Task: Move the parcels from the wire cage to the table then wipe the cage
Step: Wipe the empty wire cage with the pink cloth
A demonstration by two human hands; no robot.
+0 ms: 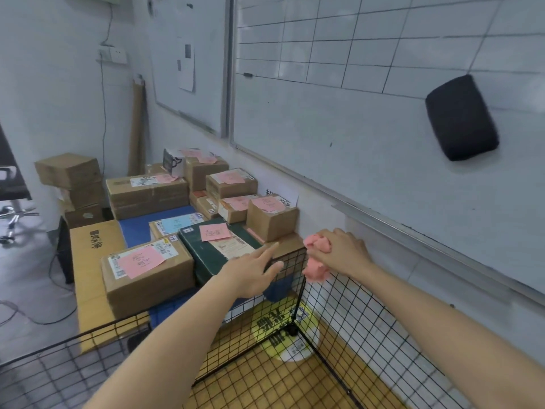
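The black wire cage stands in front of me with no parcels inside; its floor shows yellow cardboard. My right hand grips a crumpled pink cloth against the top corner of the cage, next to the wall. My left hand rests with straight fingers on the top edge of the cage's far panel. Several brown parcels with pink notes, such as the nearest one, and a dark green box lie on the blue-topped table just beyond the cage.
A whiteboard covers the wall on the right, with a black eraser stuck to it. Stacked brown boxes stand at the back left, near an office chair base. Cables lie on the floor at left.
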